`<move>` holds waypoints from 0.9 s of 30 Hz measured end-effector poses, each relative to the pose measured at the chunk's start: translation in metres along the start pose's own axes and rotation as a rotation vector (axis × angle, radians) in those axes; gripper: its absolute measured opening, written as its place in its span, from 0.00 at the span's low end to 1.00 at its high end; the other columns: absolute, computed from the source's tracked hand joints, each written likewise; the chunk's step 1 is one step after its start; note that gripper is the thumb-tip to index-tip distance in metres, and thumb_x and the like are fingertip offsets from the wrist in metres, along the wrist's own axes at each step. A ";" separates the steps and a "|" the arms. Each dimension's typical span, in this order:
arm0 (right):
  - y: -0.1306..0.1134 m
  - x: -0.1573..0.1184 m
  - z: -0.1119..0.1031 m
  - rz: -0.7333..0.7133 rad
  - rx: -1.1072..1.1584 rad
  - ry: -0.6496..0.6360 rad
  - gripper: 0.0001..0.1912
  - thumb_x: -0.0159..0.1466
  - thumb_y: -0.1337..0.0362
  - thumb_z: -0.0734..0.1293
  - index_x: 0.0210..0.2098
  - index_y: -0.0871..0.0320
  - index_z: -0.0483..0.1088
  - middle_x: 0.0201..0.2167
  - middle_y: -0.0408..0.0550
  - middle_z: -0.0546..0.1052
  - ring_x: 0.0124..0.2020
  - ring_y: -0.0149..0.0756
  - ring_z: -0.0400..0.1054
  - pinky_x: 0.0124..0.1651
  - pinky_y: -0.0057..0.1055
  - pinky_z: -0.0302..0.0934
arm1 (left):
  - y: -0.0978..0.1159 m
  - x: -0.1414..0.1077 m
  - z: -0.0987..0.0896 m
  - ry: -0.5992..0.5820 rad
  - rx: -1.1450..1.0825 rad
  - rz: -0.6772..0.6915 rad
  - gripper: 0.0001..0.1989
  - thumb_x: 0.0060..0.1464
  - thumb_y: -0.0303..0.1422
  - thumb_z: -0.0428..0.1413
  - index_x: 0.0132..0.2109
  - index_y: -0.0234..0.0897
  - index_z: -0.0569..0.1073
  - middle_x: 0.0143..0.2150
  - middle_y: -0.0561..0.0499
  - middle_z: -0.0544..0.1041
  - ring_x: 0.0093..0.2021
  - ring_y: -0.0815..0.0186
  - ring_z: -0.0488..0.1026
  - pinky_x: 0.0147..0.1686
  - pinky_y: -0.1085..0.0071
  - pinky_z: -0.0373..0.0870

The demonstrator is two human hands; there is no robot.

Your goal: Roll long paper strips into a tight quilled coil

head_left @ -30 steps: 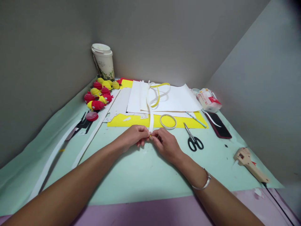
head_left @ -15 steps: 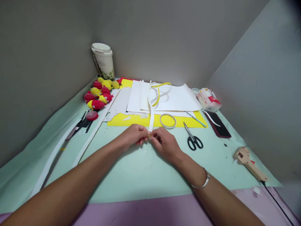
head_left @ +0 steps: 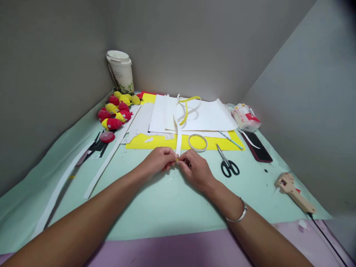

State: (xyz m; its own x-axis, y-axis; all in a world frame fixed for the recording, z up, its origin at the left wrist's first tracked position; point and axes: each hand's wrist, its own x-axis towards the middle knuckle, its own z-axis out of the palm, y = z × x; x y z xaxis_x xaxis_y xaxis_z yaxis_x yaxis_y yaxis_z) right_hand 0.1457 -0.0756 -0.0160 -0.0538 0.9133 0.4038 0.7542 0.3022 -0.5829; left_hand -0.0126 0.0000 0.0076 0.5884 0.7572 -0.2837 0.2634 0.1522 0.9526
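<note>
My left hand [head_left: 161,159] and my right hand [head_left: 194,167] meet at the middle of the table, fingertips pinched together on the near end of a white-and-yellow paper strip [head_left: 178,142]. A tiny yellow bit shows between the fingertips; its shape is too small to tell. From there the strip runs away from me over the white sheets [head_left: 208,115], and its yellow side [head_left: 185,111] curls up in a loop. A roll of tape [head_left: 197,149] lies just beyond my right hand, and scissors [head_left: 228,163] with black handles are to its right.
Red and yellow paper pieces [head_left: 112,123] and a lidded cup [head_left: 122,72] stand at the back left. Long white strips [head_left: 111,154] lie on the left. At the right are a phone [head_left: 257,148], a tissue pack [head_left: 246,116] and a glue gun [head_left: 296,193] with its cord.
The view has shifted very slightly. Both hands keep their pinch at the strip's end, with hardly any visible movement.
</note>
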 end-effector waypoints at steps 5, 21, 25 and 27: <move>0.000 0.001 0.000 0.024 0.029 0.007 0.02 0.63 0.65 0.64 0.33 0.55 0.68 0.30 0.43 0.72 0.31 0.32 0.66 0.33 0.28 0.58 | -0.002 0.000 0.002 0.014 -0.008 0.030 0.12 0.50 0.38 0.56 0.26 0.35 0.66 0.21 0.55 0.66 0.19 0.74 0.60 0.20 0.74 0.55; -0.001 0.005 0.000 0.158 0.134 -0.021 0.03 0.60 0.65 0.66 0.31 0.56 0.67 0.28 0.41 0.71 0.28 0.29 0.64 0.32 0.27 0.58 | -0.011 0.001 0.003 0.068 0.175 0.147 0.14 0.54 0.41 0.52 0.26 0.37 0.65 0.18 0.56 0.66 0.19 0.71 0.62 0.23 0.73 0.58; 0.000 0.005 0.001 0.107 0.094 -0.007 0.01 0.60 0.67 0.66 0.32 0.56 0.67 0.30 0.41 0.70 0.28 0.29 0.63 0.33 0.27 0.58 | -0.014 0.002 0.003 0.075 0.180 0.125 0.13 0.55 0.40 0.51 0.27 0.37 0.65 0.17 0.56 0.66 0.19 0.71 0.63 0.23 0.73 0.58; 0.000 0.005 0.002 0.085 0.076 -0.007 0.01 0.61 0.67 0.66 0.33 0.56 0.67 0.30 0.42 0.71 0.29 0.30 0.63 0.33 0.27 0.58 | -0.016 0.003 0.003 0.078 0.186 0.124 0.13 0.54 0.40 0.51 0.26 0.37 0.65 0.17 0.56 0.66 0.19 0.71 0.63 0.23 0.73 0.58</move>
State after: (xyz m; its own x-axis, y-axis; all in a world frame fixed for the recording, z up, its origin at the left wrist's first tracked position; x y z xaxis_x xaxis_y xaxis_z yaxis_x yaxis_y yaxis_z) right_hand 0.1441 -0.0710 -0.0153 0.0033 0.9384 0.3456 0.7046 0.2431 -0.6666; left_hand -0.0130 -0.0017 -0.0083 0.5660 0.8108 -0.1494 0.3329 -0.0590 0.9411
